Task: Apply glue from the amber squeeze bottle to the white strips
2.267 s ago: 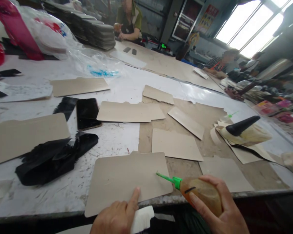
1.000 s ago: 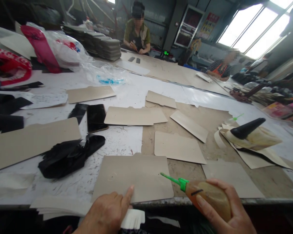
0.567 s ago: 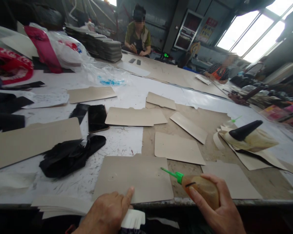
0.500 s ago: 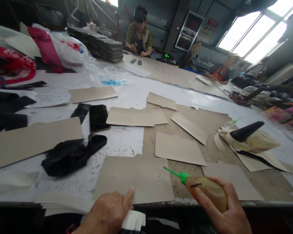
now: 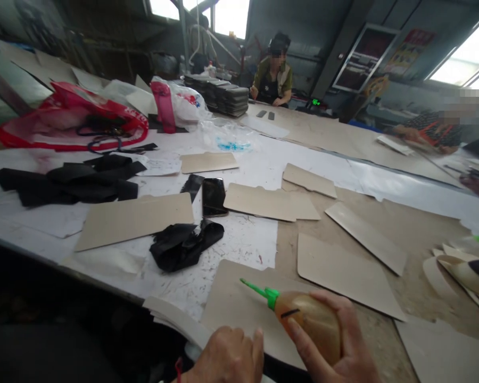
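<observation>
Single head-worn camera, set above the near edge of the work table (image 5: 335,138), facing forward and down across it and angled leftward so the table edge runs diagonally. Nearest the lens, at the bottom border, are the left hand (image 5: 227,359) and right hand (image 5: 343,351). A seated person (image 5: 274,74) across the table marks the far end.

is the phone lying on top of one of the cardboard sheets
No, the phone lies on the white table cover, between the long cardboard sheet and another cardboard sheet, with neither under it.
</observation>
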{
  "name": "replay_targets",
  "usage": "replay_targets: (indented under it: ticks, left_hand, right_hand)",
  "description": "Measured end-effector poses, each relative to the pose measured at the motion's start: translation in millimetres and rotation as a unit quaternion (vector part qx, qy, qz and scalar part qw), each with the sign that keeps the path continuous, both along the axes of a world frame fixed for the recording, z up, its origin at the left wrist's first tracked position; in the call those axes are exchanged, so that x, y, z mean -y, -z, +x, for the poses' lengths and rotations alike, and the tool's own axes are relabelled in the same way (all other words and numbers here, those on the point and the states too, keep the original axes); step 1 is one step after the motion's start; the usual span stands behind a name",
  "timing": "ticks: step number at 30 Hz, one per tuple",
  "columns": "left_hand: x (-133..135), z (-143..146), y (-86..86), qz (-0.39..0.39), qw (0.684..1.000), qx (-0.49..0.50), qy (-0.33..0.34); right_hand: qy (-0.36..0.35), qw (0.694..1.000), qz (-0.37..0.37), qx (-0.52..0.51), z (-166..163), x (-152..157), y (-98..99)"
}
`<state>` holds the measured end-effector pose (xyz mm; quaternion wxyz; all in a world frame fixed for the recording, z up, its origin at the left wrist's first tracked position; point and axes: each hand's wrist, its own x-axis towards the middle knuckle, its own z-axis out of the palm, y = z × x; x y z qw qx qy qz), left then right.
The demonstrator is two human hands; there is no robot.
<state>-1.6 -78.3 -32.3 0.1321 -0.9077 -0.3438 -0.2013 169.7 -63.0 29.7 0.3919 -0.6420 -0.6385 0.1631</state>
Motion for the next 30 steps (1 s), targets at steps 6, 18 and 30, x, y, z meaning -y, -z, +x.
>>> replay_targets:
  ticks: [6,18,30]
  left_hand:
    - [-5,3,13.3,0.006,0.996,0.088,-0.022]
    - [-6,1,15.0,-0.014,0.988,0.152,-0.037]
    - [-9,-2,9.7,-0.018,0.99,0.135,-0.026]
  right_hand:
    - [-0.072,0.997,0.015,0.021,-27,-23,9.1]
    - [-0.112,0.985,0.05,0.119,-10,-28,9.2]
    - [-0.069,0.996,0.008,0.05,-25,-24,1.9]
